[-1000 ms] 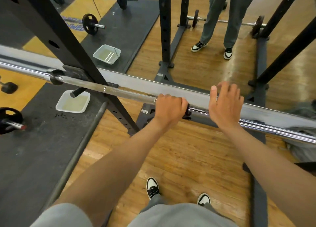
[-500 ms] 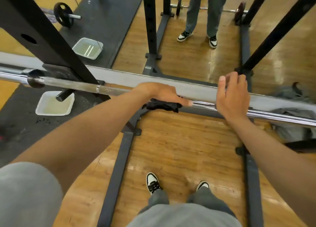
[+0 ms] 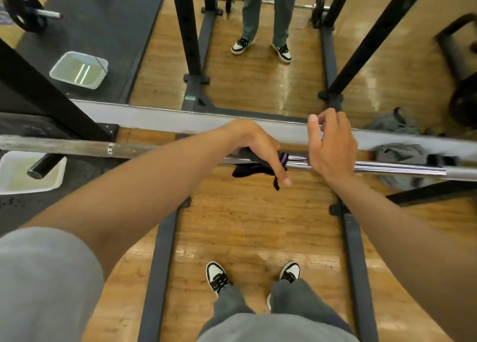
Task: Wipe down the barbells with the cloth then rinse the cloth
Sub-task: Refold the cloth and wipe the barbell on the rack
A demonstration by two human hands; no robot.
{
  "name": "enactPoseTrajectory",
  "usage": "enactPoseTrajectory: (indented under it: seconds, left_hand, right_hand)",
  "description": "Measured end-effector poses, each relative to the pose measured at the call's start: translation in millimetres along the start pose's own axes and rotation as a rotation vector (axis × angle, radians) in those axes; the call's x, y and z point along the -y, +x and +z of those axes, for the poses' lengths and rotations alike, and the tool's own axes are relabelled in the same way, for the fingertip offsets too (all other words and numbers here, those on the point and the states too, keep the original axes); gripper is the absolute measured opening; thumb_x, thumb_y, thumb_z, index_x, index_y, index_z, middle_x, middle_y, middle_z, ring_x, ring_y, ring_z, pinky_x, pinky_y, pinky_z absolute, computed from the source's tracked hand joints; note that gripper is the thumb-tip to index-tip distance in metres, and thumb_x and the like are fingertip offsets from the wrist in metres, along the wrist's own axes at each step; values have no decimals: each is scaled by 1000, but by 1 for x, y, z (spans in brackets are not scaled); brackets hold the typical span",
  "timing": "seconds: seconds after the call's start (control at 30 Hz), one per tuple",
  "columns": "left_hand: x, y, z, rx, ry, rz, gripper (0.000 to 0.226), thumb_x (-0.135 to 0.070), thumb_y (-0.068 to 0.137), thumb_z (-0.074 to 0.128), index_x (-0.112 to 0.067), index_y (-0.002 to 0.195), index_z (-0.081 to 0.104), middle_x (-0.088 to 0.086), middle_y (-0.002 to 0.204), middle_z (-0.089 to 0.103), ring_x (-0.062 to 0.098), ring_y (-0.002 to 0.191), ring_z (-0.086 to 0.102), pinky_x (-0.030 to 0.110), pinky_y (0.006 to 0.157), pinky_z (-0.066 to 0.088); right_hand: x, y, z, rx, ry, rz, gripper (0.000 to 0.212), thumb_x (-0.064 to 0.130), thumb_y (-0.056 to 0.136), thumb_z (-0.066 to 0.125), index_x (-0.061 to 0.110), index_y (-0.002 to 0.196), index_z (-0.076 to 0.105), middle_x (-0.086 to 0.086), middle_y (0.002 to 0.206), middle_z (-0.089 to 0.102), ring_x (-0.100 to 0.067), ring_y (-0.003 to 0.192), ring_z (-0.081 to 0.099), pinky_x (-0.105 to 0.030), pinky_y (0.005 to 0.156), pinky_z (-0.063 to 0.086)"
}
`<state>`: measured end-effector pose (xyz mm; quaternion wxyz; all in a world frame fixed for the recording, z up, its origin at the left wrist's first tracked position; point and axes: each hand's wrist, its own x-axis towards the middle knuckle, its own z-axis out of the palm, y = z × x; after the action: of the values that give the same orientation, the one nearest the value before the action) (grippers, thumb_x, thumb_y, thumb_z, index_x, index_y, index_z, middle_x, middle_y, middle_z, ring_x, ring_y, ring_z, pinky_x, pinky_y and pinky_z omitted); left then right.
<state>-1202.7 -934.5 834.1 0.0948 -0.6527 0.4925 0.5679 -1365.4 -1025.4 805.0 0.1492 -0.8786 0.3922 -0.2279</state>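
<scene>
Running straight across in front of both hands, the barbell (image 3: 361, 168) has its long axis going left to right, resting on the rack at about waist level. The next stroke of the cloth, as I judge it, has to travel along that line and not across it.

The left hand (image 3: 254, 145) sits on top of the bar with the dark cloth (image 3: 251, 170) trapped under the palm. The fingers are fairly straight and slope down over the near side of the bar, pressing the cloth against it; a loose tail hangs just below the fingertips. The right hand (image 3: 331, 145) is just to the right of the left one, close but apart from it. Its heel lies over the bar, its fingers are lifted and loosely curled, and it grasps nothing.

So the left hand is the one on the cloth. The shiny stretch of bar lies beyond the right hand, and the duller stretch lies back along the left forearm.

The white tub of water (image 3: 15, 174) sits on the floor well off to the left, far nearer the left arm, which probably suits the rinse later.
</scene>
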Motion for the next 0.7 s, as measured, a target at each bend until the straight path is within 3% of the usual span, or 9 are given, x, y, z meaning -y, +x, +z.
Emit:
enactPoseTrajectory:
  seconds: [0.07, 0.1, 0.2, 0.3, 0.43, 0.53, 0.6, 0.7]
  left_hand:
    - [-28, 22, 7, 1, -38, 76, 106, -82, 40, 86, -17, 121, 64, -2, 113, 69, 20, 103, 65, 35, 98, 51]
    - [-34, 31, 9, 5, -57, 106, 109, -81, 39, 88, -15, 122, 63, -2, 116, 69, 19, 105, 66, 36, 100, 51]
    - [-10, 30, 3, 123, -192, 120, 72, -66, 56, 92, -14, 95, 63, 0, 83, 61, 16, 72, 58, 31, 75, 51]
    - [48, 7, -6, 433, -427, 86, 34, -49, 82, 81, -21, 74, 64, -7, 65, 50, 7, 55, 49, 21, 57, 46]
    - [60, 6, -8, 672, -439, 38, 46, -56, 67, 90, -20, 77, 61, -9, 60, 45, 5, 52, 48, 21, 56, 47]
    - [17, 22, -5, 589, -438, 70, 48, -58, 93, 60, -21, 62, 60, -9, 55, 42, 4, 46, 45, 19, 52, 44]
    - [-2, 30, -1, 517, -493, 104, 53, -56, 101, 45, -20, 64, 56, -9, 56, 41, 3, 45, 43, 18, 50, 42]
    - [20, 23, -5, 541, -576, 117, 40, -55, 95, 61, -20, 74, 59, -10, 60, 42, 2, 49, 44, 15, 50, 41]
  right_hand:
    - [-1, 2, 0, 3, -12, 8, 45, 55, 104, 30, 17, 99, 52, -2, 96, 54, -22, 88, 51, -41, 75, 43]
    - [-2, 2, 0, 5, -24, 8, 44, 55, 104, 29, 17, 98, 52, -2, 94, 54, -23, 88, 51, -45, 78, 44]
    - [-4, 5, 0, 23, -40, 3, 43, 54, 105, 29, 19, 95, 52, 0, 91, 54, -23, 87, 51, -49, 84, 42]
    - [-4, 4, -1, 13, 2, -18, 42, 52, 106, 30, 19, 94, 53, 2, 89, 53, -19, 83, 50, -48, 83, 44]
    - [-4, 3, 2, 6, -10, -7, 42, 53, 106, 31, 19, 93, 53, 3, 88, 54, -17, 81, 49, -42, 79, 40]
    - [-3, 3, 0, -11, -50, -1, 41, 53, 105, 33, 20, 91, 52, 2, 86, 55, -17, 80, 47, -36, 77, 30]
    - [-4, 2, 0, -22, -63, 3, 40, 52, 105, 34, 20, 90, 52, 2, 85, 55, -16, 80, 47, -33, 77, 26]
    - [-5, 4, -1, -17, -52, 0, 41, 51, 106, 33, 19, 89, 53, 2, 84, 55, -17, 80, 47, -33, 79, 27]
